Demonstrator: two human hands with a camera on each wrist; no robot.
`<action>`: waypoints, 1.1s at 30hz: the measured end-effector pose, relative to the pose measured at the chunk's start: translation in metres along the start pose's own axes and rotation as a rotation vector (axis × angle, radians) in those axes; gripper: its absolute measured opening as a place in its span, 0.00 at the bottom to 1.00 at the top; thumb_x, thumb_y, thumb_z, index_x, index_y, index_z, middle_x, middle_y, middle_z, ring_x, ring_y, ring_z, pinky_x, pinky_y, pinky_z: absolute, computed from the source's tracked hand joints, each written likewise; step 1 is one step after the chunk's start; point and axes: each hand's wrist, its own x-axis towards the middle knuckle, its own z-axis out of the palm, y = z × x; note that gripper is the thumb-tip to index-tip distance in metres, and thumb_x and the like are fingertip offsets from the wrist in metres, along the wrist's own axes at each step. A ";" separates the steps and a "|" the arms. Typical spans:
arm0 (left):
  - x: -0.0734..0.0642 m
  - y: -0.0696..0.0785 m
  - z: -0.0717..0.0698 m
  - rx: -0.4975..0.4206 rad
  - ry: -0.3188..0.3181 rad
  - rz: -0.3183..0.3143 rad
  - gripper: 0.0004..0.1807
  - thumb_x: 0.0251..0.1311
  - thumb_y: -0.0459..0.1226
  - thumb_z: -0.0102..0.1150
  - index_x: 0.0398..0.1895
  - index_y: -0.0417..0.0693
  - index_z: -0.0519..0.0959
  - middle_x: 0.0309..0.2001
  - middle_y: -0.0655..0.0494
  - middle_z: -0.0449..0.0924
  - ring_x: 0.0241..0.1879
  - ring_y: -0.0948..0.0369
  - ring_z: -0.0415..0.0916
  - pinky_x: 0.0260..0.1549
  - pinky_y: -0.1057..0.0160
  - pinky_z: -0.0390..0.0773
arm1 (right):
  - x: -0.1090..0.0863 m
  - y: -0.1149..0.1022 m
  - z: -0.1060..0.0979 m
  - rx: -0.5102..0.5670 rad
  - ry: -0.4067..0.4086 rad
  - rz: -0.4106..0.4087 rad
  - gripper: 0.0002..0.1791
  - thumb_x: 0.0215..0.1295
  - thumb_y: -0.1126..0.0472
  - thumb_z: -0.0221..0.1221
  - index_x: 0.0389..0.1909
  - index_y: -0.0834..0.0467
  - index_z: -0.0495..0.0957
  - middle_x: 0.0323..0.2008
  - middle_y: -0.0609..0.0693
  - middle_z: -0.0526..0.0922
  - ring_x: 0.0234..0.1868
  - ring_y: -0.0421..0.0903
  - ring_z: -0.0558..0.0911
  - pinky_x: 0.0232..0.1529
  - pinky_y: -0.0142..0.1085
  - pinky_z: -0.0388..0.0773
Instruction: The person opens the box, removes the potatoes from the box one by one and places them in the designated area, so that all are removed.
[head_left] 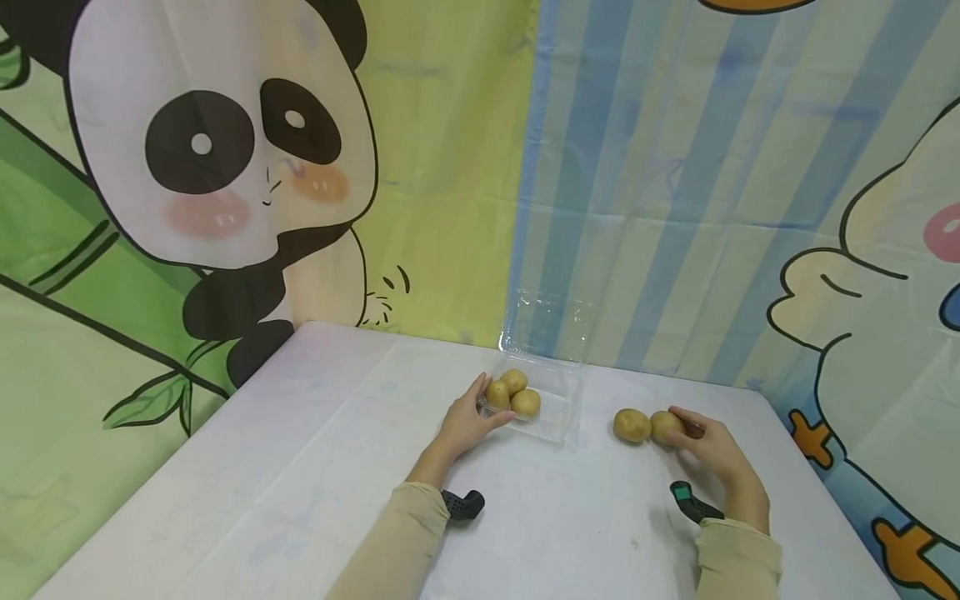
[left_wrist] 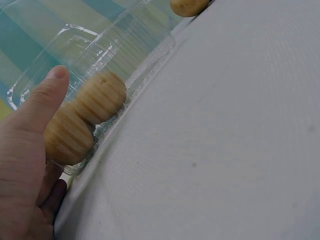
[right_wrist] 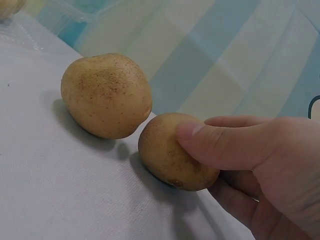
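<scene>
A clear plastic clamshell box [head_left: 557, 413] stands on the white table with its lid [head_left: 543, 329] raised at the back. Three potatoes [head_left: 526, 404] lie together at its left end. My left hand [head_left: 463, 427] grips that end, the thumb [left_wrist: 50, 92] along the near wall and the fingers around the far side, partly hidden. To the right of the box, my right hand [head_left: 711, 448] holds a small potato [right_wrist: 170, 150] between thumb and fingers, low over the table. Just left of it lies a slightly larger potato [right_wrist: 106, 95].
The white-covered table [head_left: 300, 500] backs onto a printed cloth, with a panda [head_left: 225, 167] on the left and stripes [head_left: 660, 208] behind the box. Black straps with camera mounts [head_left: 463, 505] sit at both wrists.
</scene>
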 end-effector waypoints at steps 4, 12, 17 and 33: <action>0.001 0.000 0.001 0.000 0.003 -0.005 0.59 0.45 0.66 0.63 0.76 0.53 0.47 0.72 0.57 0.58 0.72 0.53 0.54 0.72 0.50 0.54 | 0.002 -0.002 0.000 -0.036 0.015 -0.018 0.41 0.64 0.44 0.57 0.69 0.65 0.58 0.67 0.69 0.62 0.67 0.67 0.62 0.64 0.60 0.63; 0.002 -0.004 0.002 0.008 0.003 0.005 0.59 0.45 0.67 0.62 0.76 0.51 0.47 0.72 0.58 0.58 0.72 0.53 0.55 0.71 0.50 0.55 | 0.007 -0.018 -0.003 -0.097 0.063 0.019 0.43 0.66 0.36 0.50 0.72 0.60 0.56 0.69 0.69 0.57 0.67 0.70 0.60 0.64 0.62 0.62; 0.003 -0.004 0.002 0.012 0.003 0.001 0.60 0.45 0.67 0.62 0.76 0.52 0.47 0.72 0.58 0.58 0.72 0.54 0.54 0.71 0.51 0.55 | 0.014 -0.043 0.000 -0.090 0.125 0.015 0.46 0.65 0.33 0.48 0.74 0.57 0.50 0.71 0.68 0.55 0.68 0.69 0.60 0.65 0.59 0.62; 0.002 -0.003 0.002 -0.001 0.002 -0.006 0.59 0.45 0.66 0.63 0.76 0.53 0.47 0.72 0.58 0.58 0.72 0.53 0.56 0.71 0.51 0.57 | 0.038 -0.107 0.045 -0.122 0.115 -0.140 0.48 0.63 0.34 0.51 0.74 0.59 0.47 0.70 0.66 0.57 0.66 0.66 0.65 0.65 0.56 0.65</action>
